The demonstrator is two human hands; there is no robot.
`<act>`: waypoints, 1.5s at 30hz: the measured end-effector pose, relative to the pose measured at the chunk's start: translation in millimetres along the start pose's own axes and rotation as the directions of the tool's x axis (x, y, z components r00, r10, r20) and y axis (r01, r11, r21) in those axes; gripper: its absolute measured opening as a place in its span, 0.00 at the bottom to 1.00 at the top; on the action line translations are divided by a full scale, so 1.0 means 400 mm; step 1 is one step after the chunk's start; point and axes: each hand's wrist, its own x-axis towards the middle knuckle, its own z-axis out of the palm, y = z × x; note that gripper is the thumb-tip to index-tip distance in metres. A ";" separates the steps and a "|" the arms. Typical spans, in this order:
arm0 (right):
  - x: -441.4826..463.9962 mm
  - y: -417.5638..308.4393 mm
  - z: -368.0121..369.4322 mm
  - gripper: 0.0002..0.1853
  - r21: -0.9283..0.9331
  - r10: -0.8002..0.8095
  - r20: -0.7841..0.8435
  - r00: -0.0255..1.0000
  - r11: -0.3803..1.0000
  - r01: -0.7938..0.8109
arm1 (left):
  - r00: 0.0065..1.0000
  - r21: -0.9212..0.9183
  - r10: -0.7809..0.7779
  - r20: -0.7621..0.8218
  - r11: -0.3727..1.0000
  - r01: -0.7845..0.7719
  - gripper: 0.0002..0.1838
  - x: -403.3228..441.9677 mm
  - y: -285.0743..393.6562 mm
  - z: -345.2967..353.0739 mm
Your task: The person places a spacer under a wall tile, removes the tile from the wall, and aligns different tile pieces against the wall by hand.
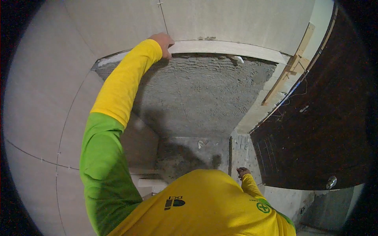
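Observation:
My left hand [163,44] is raised at the upper middle, its fingers curled over the lower edge of the pale strip [220,48] that runs along the bottom of the upper wall tiles. Below the strip is a wall area of rough grey mortar [197,86], with a small white piece [238,59] at its top edge. My right hand [243,172] hangs low at the right of my body, above the floor. Its fingers look curled, but it is small and dark, and anything in it cannot be made out.
Large tiles [35,98] with small spacers cover the left wall. A wooden batten [289,67] leans at the right, beside a dark brown door [315,129] with a metal knob [331,182]. A pale block [151,182] lies low by my left side.

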 end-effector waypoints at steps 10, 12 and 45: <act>-0.033 -0.006 -0.006 0.24 0.019 0.005 0.025 1.000 1.000 -0.006 | 1.000 -0.040 -0.027 -0.009 0.999 0.027 0.34 0.002 -0.002 0.000; -0.043 -0.015 -0.009 0.24 0.050 -0.016 0.033 0.999 0.999 0.014 | 1.000 -0.039 -0.025 -0.014 0.999 0.024 0.35 0.001 -0.002 -0.001; -0.212 -0.712 -0.331 0.25 0.042 -0.727 -0.511 0.459 0.513 0.857 | 0.998 -0.094 -0.062 -0.018 0.994 0.060 0.34 0.011 -0.002 -0.001</act>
